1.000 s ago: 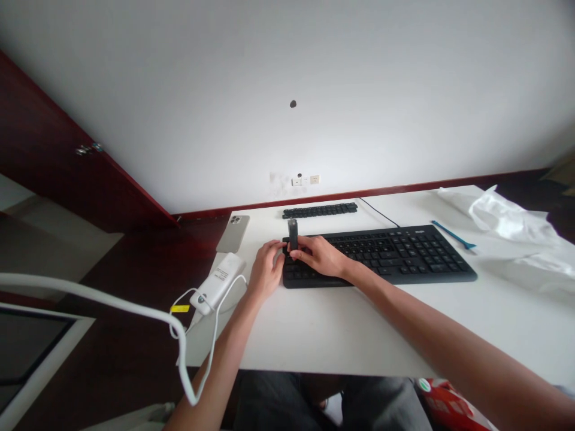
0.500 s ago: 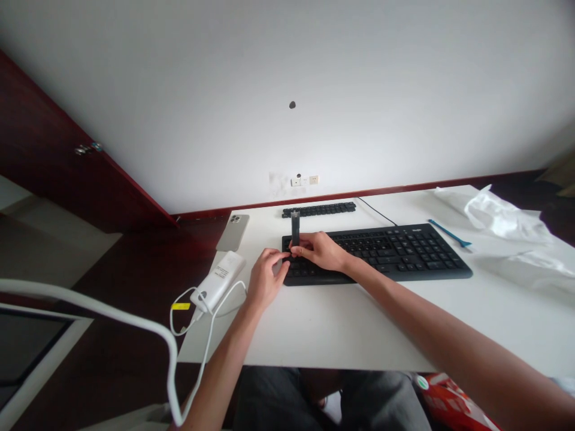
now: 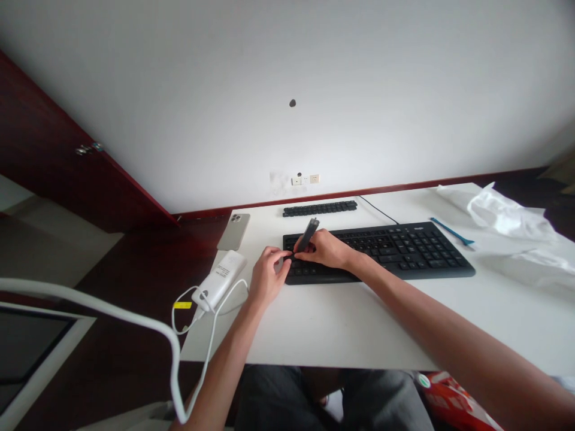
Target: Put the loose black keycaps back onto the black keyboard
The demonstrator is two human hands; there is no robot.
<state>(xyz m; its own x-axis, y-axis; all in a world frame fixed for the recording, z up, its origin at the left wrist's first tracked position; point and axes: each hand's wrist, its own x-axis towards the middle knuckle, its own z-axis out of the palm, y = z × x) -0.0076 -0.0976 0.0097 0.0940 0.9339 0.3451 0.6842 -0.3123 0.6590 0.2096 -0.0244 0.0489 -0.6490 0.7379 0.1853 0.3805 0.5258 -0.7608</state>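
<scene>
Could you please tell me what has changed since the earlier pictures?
The black tool in the right hand, upright before, now leans with its top to the right. The left hand has its fingertips slightly farther right and nearer the person over the keyboard. The right hand keeps its hold; the keyboard, phone and blue tool stayed put.

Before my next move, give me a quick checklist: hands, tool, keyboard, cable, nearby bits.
1. Right hand gripping the dark, slim, bar-shaped tool: ok, held tilted.
2. Left hand at the left end of the black rectangular plastic keyboard: ok.
3. Dark tool's lower end on a key: cannot tell, fingers hide it.
4. Long white cable off the left forearm: cannot tell, they overlap in view.
5. Thin blue tool away from both hands: ok, right of the keyboard.
</scene>
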